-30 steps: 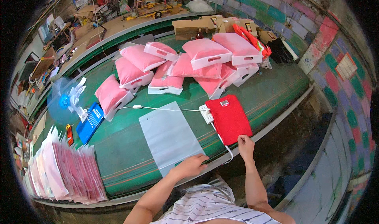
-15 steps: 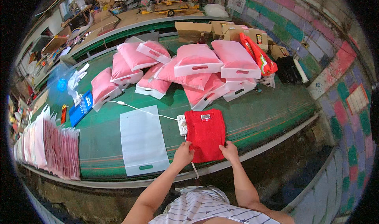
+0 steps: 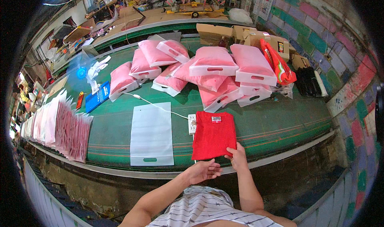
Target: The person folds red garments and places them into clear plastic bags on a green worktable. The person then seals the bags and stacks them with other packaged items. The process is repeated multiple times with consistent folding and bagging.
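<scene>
A folded red T-shirt lies flat on the green table, its neck label at the far edge. My right hand pinches the shirt's near right corner between thumb and fingers. Just short of the shirt's near edge, my left hand is held open and empty, its fingers stretched toward the right. Left of the shirt, a flat white bag with a cut-out handle lies with the handle end near me. A white power strip touches or nearly touches the shirt's left side, its cord running behind the white bag.
Several stuffed pink-and-white bags are piled across the back. A stack of flat packed bags stands at the left, near a blue packet and white gloves. Cardboard boxes and an orange bag sit back right.
My left hand has let go of the shirt's left side and come nearer to me, fingers opening. The right hand remains at the shirt's corner. The whole view has shifted.
</scene>
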### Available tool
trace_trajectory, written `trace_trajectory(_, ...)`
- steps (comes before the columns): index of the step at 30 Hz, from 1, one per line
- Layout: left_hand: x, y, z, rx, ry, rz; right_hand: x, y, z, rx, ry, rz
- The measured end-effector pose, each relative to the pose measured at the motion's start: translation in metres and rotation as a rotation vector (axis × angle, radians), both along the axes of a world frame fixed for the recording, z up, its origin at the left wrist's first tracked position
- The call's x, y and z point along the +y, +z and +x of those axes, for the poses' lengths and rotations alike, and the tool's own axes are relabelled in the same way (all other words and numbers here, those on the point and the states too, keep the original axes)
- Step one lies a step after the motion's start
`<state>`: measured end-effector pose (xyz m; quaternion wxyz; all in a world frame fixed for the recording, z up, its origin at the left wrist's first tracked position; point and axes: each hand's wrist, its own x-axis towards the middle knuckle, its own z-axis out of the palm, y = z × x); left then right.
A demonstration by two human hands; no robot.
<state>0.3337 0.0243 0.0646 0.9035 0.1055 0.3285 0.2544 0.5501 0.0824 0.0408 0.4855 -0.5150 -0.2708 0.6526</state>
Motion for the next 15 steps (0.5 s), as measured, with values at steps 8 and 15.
trace_trajectory(8,0.017,0.02,0.022,0.0,0.47,-0.188,-0.019,0.042,-0.027,0.078,-0.054,0.047)
trace_trajectory(15,0.028,0.015,-0.006,0.063,0.375,-0.067,-0.06,-0.017,-0.04,0.993,-0.041,-0.156)
